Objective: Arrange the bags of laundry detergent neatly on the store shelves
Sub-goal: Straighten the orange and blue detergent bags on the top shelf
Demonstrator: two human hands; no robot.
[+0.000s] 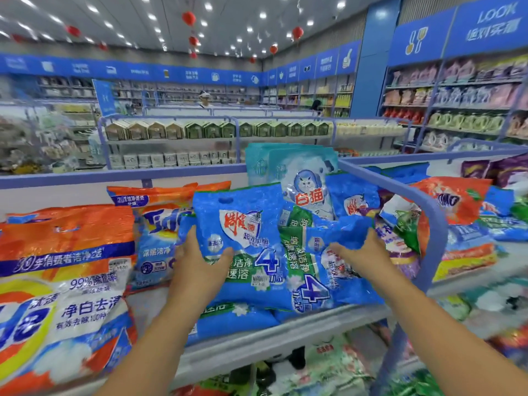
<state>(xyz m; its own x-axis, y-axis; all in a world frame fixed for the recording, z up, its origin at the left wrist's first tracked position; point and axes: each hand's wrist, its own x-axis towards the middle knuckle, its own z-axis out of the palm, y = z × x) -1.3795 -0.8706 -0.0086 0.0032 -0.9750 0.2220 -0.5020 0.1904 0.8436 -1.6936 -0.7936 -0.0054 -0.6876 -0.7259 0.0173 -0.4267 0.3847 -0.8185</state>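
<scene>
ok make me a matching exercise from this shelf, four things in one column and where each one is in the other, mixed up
Things
1. left hand
2. right hand
3. pale cat bag
4. big orange bag

Places
A. standing at the back of the shelf, behind the blue bags
B. gripping the upright blue bag at its lower left
C. far left of the shelf, nearest the camera
D. gripping the tilted blue bag beside the upright one

Pairs: 1-B, 2-D, 3-A, 4-C
</scene>
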